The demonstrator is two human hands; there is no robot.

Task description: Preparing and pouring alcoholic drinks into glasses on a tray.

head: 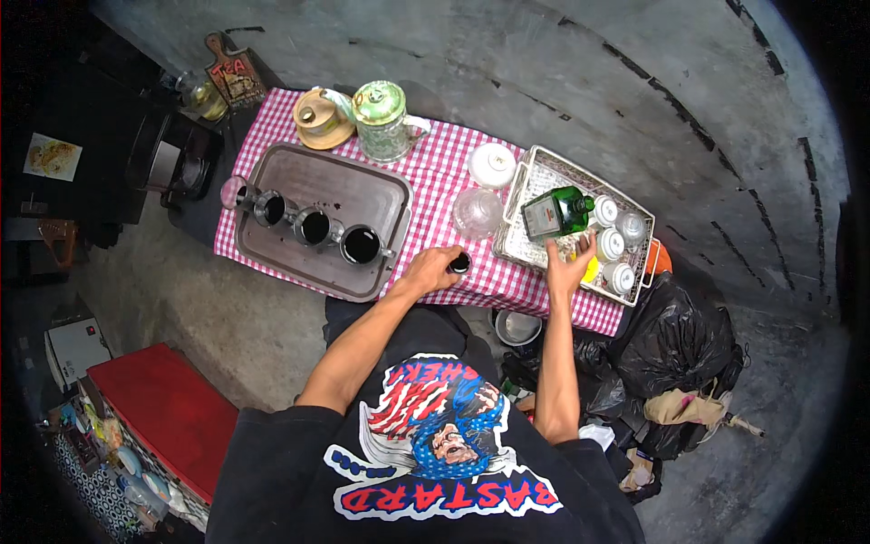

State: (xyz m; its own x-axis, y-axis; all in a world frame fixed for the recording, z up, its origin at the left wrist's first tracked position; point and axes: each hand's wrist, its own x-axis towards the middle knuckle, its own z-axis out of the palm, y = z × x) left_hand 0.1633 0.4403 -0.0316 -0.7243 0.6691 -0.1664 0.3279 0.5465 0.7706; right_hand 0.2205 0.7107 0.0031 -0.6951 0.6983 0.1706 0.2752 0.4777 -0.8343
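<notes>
My left hand has its fingers curled around a small glass of dark liquid near the tablecloth's front edge. Over the front of a white wire basket, my right hand has thumb and fingers spread. Just beyond the fingertips is a green glass bottle with a label, in the basket; whether they touch it is unclear. Several pale cups and a clear glass fill the basket's right side. Part of a yellow object shows behind my right hand.
A brown tray holds several glass mugs of dark liquid. Behind stand a green enamel teapot and a wooden lidded pot. A white bowl and clear glass bowl adjoin the basket. Black bags lie right.
</notes>
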